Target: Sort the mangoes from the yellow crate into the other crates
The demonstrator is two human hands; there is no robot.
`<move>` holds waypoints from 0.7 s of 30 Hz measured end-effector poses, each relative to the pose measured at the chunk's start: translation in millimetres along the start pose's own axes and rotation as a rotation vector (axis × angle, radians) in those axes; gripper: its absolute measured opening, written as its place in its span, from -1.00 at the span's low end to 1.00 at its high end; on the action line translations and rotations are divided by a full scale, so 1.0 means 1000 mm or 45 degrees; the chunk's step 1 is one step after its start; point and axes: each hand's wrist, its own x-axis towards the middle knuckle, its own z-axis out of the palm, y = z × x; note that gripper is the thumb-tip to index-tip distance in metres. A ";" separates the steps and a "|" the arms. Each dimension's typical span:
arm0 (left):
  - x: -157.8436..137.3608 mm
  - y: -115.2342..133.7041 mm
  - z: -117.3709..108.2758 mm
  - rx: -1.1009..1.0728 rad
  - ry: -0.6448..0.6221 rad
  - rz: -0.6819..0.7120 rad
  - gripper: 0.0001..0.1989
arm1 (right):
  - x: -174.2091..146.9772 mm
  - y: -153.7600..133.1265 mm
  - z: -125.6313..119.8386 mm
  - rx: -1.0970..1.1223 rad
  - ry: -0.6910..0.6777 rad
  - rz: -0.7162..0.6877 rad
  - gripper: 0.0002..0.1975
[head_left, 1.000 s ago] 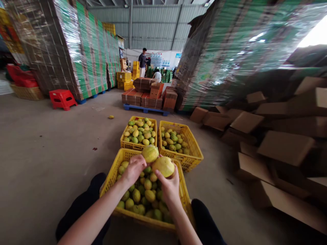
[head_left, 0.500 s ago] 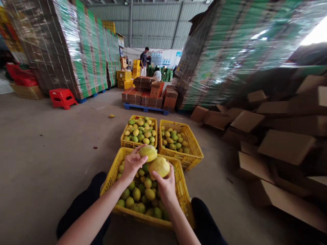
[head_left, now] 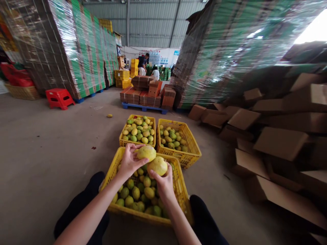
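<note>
Above the near yellow crate, my left hand is closed around a smooth oval yellow-green fruit. My right hand grips a rounder yellow fruit, with small dark specks, from below and the right. The two fruits are side by side and look almost in contact; the left one is slightly higher. Below them, the crate holds many green and yellow fruits, partly covered by my hands and forearms. I cannot tell the exact kind of fruit.
Two more yellow crates of similar fruit stand just beyond. A blue pallet bears bundled cardboard. Loose cardboard boxes lie at right. A red stool and a stray fruit are at left. Two people are in the background.
My left fingers have shifted around their fruit, which has turned slightly. Both hands still hold the same fruits over the crate. The standing person in the background now leans forward.
</note>
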 end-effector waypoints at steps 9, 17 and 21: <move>0.002 0.006 0.000 -0.009 -0.088 -0.243 -0.31 | 0.011 -0.015 -0.013 -0.138 -0.013 -0.439 -0.29; -0.002 0.004 -0.001 0.141 -0.182 -0.085 -0.34 | 0.011 -0.021 -0.021 -0.353 -0.007 -0.958 -0.42; -0.003 0.006 0.000 0.115 -0.181 -0.043 -0.35 | 0.010 -0.019 -0.024 -0.413 -0.007 -0.962 -0.40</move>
